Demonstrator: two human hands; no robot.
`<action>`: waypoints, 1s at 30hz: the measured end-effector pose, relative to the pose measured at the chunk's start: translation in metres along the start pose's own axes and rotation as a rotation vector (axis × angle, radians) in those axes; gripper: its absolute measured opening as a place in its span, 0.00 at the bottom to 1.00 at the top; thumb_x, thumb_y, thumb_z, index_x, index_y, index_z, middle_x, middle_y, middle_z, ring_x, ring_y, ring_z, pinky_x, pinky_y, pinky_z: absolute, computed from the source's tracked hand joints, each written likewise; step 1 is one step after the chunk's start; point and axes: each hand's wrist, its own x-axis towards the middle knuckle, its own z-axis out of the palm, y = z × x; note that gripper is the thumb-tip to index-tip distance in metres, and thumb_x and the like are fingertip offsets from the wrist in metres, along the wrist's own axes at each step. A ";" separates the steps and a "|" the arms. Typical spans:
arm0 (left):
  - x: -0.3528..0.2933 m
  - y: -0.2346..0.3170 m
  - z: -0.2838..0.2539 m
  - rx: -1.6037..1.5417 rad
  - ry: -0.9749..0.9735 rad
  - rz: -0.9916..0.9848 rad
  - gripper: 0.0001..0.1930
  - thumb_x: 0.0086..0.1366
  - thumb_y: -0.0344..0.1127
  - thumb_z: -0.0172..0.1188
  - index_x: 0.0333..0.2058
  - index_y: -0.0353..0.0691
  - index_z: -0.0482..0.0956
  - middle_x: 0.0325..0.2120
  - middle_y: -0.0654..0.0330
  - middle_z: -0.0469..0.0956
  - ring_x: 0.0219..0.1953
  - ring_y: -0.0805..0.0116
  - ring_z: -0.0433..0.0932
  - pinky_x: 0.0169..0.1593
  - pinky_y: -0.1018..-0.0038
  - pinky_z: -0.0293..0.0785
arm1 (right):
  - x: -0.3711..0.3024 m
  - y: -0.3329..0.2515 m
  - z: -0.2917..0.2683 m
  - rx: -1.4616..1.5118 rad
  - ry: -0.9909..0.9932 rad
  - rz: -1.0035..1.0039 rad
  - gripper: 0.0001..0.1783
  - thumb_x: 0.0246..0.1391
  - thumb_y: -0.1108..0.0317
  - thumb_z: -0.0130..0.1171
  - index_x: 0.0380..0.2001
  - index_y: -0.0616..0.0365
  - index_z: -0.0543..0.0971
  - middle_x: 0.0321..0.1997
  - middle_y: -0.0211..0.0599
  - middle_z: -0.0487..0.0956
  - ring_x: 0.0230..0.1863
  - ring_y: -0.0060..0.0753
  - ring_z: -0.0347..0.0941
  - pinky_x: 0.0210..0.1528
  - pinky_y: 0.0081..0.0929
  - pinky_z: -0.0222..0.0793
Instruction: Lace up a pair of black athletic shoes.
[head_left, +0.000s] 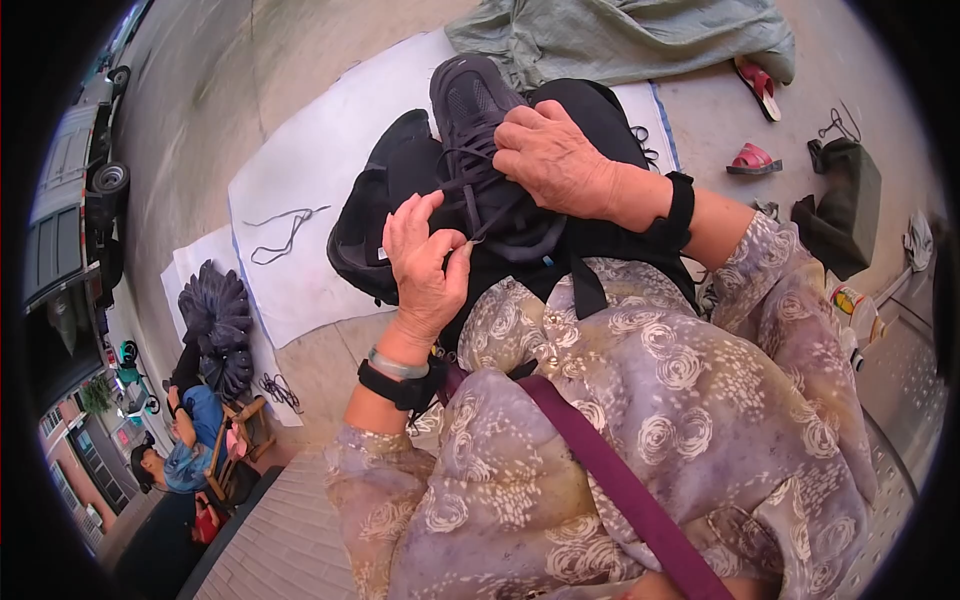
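Currently one dark sneaker (pixel 478 130) rests on your lap. Your right hand (pixel 555 155) presses down, gripping it; your left hand (pixel 425 262) pinches one shoelace (pixel 480 190) end. Two red sandals (pixel 752 158) lie apart.

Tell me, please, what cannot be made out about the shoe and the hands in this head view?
- Dark shoe: its heel and sole are hidden by the right hand and the lap.
- Lace end at the left hand: too thin to tell whether it is pinched or only touched.
- Right hand's fingertips: tucked into the laces, hidden.
- Black bag under the shoe: mostly covered.
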 end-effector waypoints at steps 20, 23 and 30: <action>0.035 -0.004 0.000 0.150 0.136 0.003 0.09 0.48 0.32 0.62 0.30 0.40 0.75 0.45 0.53 0.71 0.49 0.54 0.67 0.54 0.61 0.56 | -0.010 -0.001 -0.001 -0.025 0.095 0.019 0.05 0.36 0.72 0.58 0.22 0.51 0.76 0.29 0.26 0.69 0.41 0.30 0.65 0.51 0.37 0.54; 0.048 -0.003 0.003 0.229 0.065 0.051 0.13 0.46 0.32 0.63 0.33 0.40 0.75 0.46 0.54 0.70 0.51 0.54 0.65 0.56 0.56 0.54 | -0.010 -0.003 -0.010 0.020 0.087 -0.015 0.05 0.35 0.73 0.58 0.21 0.51 0.76 0.30 0.27 0.70 0.43 0.31 0.65 0.55 0.41 0.53; 0.057 -0.002 0.016 0.309 -0.007 0.131 0.13 0.46 0.33 0.62 0.32 0.40 0.74 0.47 0.56 0.69 0.51 0.55 0.65 0.57 0.49 0.51 | -0.038 0.017 -0.017 0.241 0.139 0.147 0.05 0.37 0.73 0.60 0.22 0.52 0.75 0.30 0.26 0.72 0.40 0.32 0.68 0.51 0.36 0.56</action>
